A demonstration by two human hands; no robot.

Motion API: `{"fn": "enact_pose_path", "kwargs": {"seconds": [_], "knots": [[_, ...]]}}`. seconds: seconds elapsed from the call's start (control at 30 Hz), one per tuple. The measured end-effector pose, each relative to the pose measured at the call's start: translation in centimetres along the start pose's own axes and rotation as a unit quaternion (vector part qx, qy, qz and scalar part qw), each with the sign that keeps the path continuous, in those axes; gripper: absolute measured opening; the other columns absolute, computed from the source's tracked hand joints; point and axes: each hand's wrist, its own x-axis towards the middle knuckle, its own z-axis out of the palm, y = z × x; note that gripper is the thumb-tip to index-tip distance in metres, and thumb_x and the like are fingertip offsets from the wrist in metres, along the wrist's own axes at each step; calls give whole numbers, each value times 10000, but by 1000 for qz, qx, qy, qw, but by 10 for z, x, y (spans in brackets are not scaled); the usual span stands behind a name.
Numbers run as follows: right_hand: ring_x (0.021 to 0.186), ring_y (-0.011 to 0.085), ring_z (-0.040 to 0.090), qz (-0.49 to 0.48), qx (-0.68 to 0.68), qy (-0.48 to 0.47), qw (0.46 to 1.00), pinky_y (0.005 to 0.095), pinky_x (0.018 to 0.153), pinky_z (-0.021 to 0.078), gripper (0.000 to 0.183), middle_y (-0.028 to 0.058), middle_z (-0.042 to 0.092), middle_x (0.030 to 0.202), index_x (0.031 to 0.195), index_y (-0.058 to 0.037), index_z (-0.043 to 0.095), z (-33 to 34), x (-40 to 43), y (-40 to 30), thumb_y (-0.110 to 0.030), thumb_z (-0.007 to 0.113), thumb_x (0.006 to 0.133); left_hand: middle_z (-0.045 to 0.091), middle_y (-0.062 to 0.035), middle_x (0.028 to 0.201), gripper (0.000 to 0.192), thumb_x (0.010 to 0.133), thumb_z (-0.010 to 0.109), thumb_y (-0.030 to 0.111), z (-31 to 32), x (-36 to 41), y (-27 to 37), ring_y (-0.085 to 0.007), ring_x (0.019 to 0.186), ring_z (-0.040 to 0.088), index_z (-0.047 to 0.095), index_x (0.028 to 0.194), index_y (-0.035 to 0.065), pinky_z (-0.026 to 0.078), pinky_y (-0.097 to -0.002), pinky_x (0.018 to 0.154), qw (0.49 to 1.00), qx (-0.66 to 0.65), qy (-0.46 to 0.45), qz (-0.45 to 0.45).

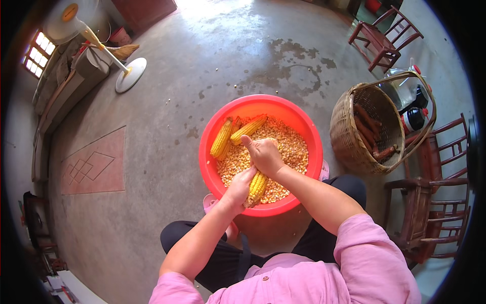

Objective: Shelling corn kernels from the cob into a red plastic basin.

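Observation:
My left hand grips an ear of yellow corn, its lower end pointing towards me. Closed over the upper part of that ear is my right hand, thumb sticking up. A pale yellow cob end shows beyond its fingers; I cannot tell whether it belongs to the same ear or another. Both hands are above a red plastic basin that stands between my feet. Loose corn kernels cover its bottom. Several whole ears, among them one ear of corn, lie at the basin's far left side.
To the right stands a woven bamboo basket with reddish-brown stripped cobs inside. Bottles and wooden chairs line the right wall. A pedestal fan stands at far left. Wet patches and stray kernels mark the concrete floor.

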Motion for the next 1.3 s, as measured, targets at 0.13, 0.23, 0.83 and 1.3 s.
{"fn": "enact_pose_path", "kwargs": {"seconds": [0.13,0.23,0.83,1.3], "knots": [[521,284,574,93,95,-26,991,364,549,444,675,132,562,511,525,-39,592,3,0,7,-528,317,900,605,-66,818,379,937,358,365,-7,2,-2,-166,624,596,508,1065,41,483,-274,500,1000,23,2,-12],[510,215,574,102,235,-45,966,327,553,453,681,100,574,520,557,-17,600,3,6,3,-528,313,903,606,-81,887,405,947,317,364,-11,5,-2,-170,689,602,496,1102,35,496,-278,572,1000,-19,2,-9],[523,233,597,27,89,-26,995,357,519,445,434,97,581,546,638,-69,590,1,5,-8,-437,514,856,589,-88,977,312,949,344,228,-11,12,-19,-157,801,602,478,1132,15,495,-277,684,991,43,54,115],[549,307,526,-178,-59,77,979,406,537,422,392,124,528,557,563,-52,505,4,8,10,-334,580,825,510,-118,1179,385,949,357,192,-17,16,-15,-170,1094,477,410,1237,-57,366,-273,933,984,109,16,142]]}}
